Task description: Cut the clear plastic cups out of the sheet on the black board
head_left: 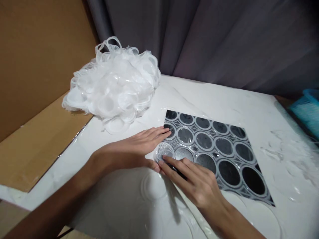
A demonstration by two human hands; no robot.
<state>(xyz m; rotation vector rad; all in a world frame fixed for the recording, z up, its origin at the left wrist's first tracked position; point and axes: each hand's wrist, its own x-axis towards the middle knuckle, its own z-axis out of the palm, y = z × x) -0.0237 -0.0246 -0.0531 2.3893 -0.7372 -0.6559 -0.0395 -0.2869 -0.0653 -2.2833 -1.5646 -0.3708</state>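
A black sheet (222, 127) patterned with rows of grey-ringed black circles lies on the white table. My left hand (139, 146) rests with stretched fingers across the sheet's left edge, its thumb apart and close to my right fingertips. At the near left corner of the sheet is a clear plastic ring (163, 148), crinkled and shiny. My right hand (194, 179) reaches over the sheet's near side, its fingers together at the ring's lower edge; the thumb is hidden. Thin round clear pieces (154, 186) lie just below the hands.
A large heap of clear and white plastic rings (112, 86) stands at the back left, beside brown cardboard (42, 142). More round clear pieces (261, 215) lie at the near right, and loose clear film (296, 159) at the right. A grey curtain (224, 43) hangs behind.
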